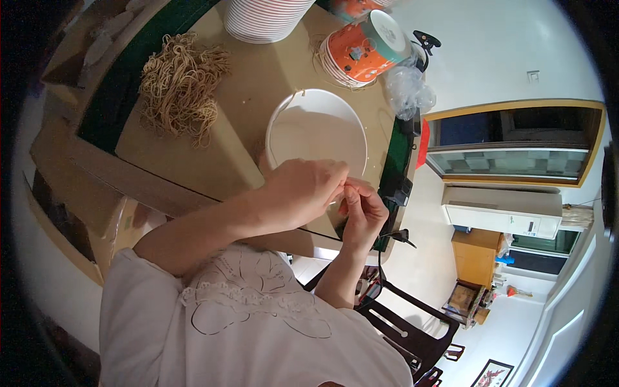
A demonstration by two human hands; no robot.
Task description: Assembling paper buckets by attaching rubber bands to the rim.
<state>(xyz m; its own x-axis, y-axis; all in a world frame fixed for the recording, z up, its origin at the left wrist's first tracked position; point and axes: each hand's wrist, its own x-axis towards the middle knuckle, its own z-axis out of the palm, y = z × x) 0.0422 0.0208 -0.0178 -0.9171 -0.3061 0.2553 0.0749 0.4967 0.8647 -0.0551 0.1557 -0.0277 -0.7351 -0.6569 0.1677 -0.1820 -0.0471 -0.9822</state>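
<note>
My left hand [303, 187] and my right hand [365, 209] meet just in front of a large white paper bucket [356, 119]. The fingertips of both are pinched together. Whatever lies between them is too small or too hidden to make out. The bucket's open mouth faces up, and a piece of tan string [284, 108] hangs over its far left rim. A loose, tangled heap of the same kind of string [180, 87] lies to the left on the brown tabletop [242, 97].
Behind the bucket stand a stack of white paper buckets [265, 19] and an upside-down orange printed stack [358, 50], with string around its base. A crumpled clear plastic bag [409, 90] sits at right, near a black clip [425, 42]. A dark chair [406, 319] stands right of me.
</note>
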